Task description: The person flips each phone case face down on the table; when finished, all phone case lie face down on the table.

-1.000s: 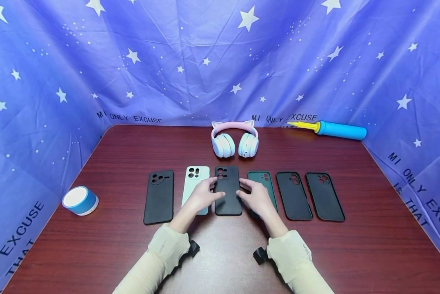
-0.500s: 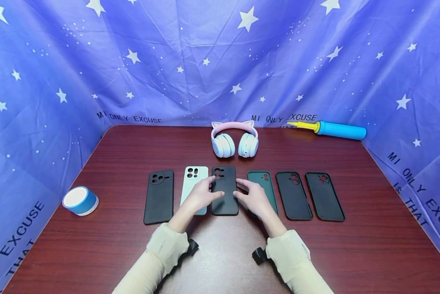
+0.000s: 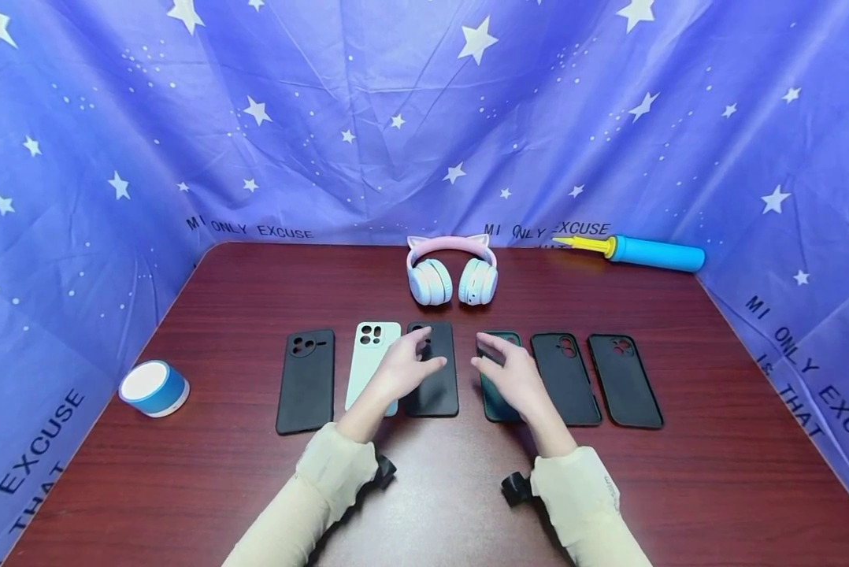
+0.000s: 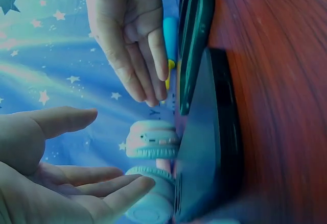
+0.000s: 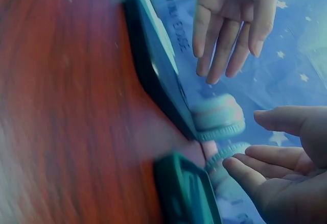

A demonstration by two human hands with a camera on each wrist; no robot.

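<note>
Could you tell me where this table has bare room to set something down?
Bare table lies behind the row of cases, left of the headphones, and along the near edge by the tape roll. The case row is crowded, both hands above it.

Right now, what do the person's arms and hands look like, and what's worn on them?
Both hands, left hand and right hand, are bare: no gloves or rings visible. Each arm wears a pale cream long sleeve with a gathered cuff. A small black device sits at each wrist.
</note>
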